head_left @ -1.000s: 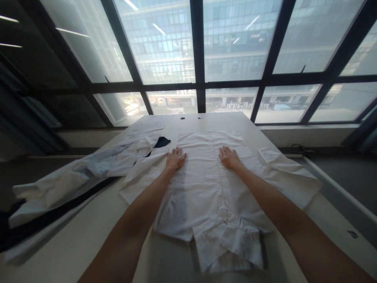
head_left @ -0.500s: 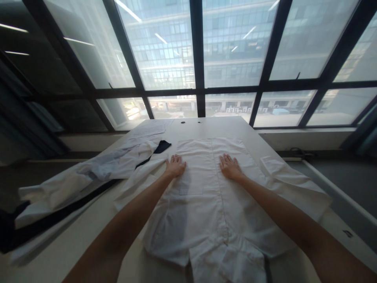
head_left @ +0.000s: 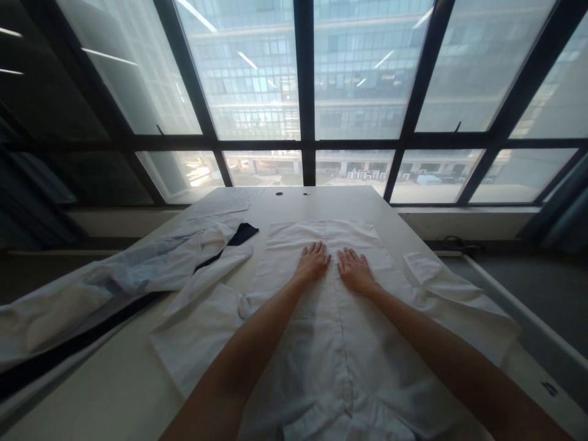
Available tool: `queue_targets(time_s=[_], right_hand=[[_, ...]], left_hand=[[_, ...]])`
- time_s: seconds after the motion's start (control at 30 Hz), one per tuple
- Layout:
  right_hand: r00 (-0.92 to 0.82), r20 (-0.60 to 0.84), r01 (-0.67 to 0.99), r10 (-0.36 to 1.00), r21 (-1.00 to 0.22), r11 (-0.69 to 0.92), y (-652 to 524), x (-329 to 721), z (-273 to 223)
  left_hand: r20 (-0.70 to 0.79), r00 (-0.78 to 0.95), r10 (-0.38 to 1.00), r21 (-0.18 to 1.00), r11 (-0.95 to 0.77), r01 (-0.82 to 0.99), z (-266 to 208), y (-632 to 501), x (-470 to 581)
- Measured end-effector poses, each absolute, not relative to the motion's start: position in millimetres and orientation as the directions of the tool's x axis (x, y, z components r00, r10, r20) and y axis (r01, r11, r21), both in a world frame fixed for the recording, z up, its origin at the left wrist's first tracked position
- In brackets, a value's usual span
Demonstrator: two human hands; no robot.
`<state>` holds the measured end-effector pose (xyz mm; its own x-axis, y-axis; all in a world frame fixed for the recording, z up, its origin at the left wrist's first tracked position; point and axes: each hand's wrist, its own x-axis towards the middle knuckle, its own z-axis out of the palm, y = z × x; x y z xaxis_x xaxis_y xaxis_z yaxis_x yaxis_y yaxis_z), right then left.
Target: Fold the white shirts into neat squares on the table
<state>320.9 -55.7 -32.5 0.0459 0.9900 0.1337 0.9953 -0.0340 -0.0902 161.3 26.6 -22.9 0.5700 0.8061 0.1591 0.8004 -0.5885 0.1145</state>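
A white shirt-like garment (head_left: 316,343) lies spread on the table, its hem toward the window and its collar end close to me. A seam or placket runs down its middle. My left hand (head_left: 313,262) rests flat on the cloth just left of that line, fingers outstretched. On the other side of the line, my right hand (head_left: 354,269) also lies flat with fingers spread. The hands are close together, and neither holds anything. One sleeve (head_left: 459,300) stretches out to the right; my left forearm covers part of the left side.
Another white garment with black parts (head_left: 138,263) is heaped along the left of the white table (head_left: 340,203). Thin white sheets (head_left: 220,202) lie at the far left corner. A small dark object (head_left: 549,388) is near the right edge. Large windows (head_left: 257,73) stand beyond.
My left hand has slid right across the cloth, from the garment's left side to near the middle line. My right hand has shifted only slightly, and the view has tilted a little.
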Motion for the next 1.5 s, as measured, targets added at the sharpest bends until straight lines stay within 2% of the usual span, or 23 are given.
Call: queue_targets(time_s=[0.2,0.37,0.5,0.57,0.73,0.87,1.0,1.1,1.3,1.5], right_hand=[[0.047,0.100,0.994,0.994,-0.100,-0.037,-45.7,316.9,-30.1],[-0.113,0.146,0.986,0.983,-0.107,0.130,-10.5,301.1,-24.7],[-0.175,0.097,0.980,0.980,-0.080,0.183,19.8,312.5,-26.3],[-0.124,0.065,0.989,0.990,-0.070,0.128,30.4,335.7,-29.1],[0.182,0.033,0.980,0.983,-0.091,-0.178,42.5,424.7,-28.1],[0.261,0.012,0.962,0.965,-0.087,-0.259,40.2,466.5,-18.0],[0.301,0.095,0.953,0.949,-0.068,-0.296,36.5,445.8,-12.7],[0.222,0.156,0.975,0.963,-0.062,-0.215,35.5,400.5,-16.5],[-0.083,0.129,0.992,0.988,-0.086,0.094,34.9,323.9,-27.5],[-0.113,0.098,0.990,0.989,-0.075,0.121,32.9,318.3,-27.4]], left_hand=[[0.173,0.572,0.802,0.105,-0.592,0.799,-25.3,25.7,159.0],[0.174,0.608,0.775,0.081,-0.627,0.775,-24.4,24.7,158.2],[0.171,0.607,0.776,0.091,-0.625,0.775,-24.9,25.4,158.1],[0.175,0.590,0.788,0.102,-0.611,0.785,-25.5,25.3,158.9],[0.172,0.575,0.800,0.132,-0.597,0.791,-25.5,24.6,160.1],[0.163,0.569,0.806,0.143,-0.590,0.795,-23.8,23.5,159.6],[0.159,0.564,0.810,0.152,-0.585,0.797,-22.2,22.9,159.7],[0.164,0.567,0.807,0.145,-0.588,0.796,-21.7,22.6,160.0],[0.190,0.575,0.796,0.109,-0.599,0.793,-23.6,22.9,160.4],[0.195,0.588,0.785,0.066,-0.609,0.790,-27.9,25.2,160.4]])
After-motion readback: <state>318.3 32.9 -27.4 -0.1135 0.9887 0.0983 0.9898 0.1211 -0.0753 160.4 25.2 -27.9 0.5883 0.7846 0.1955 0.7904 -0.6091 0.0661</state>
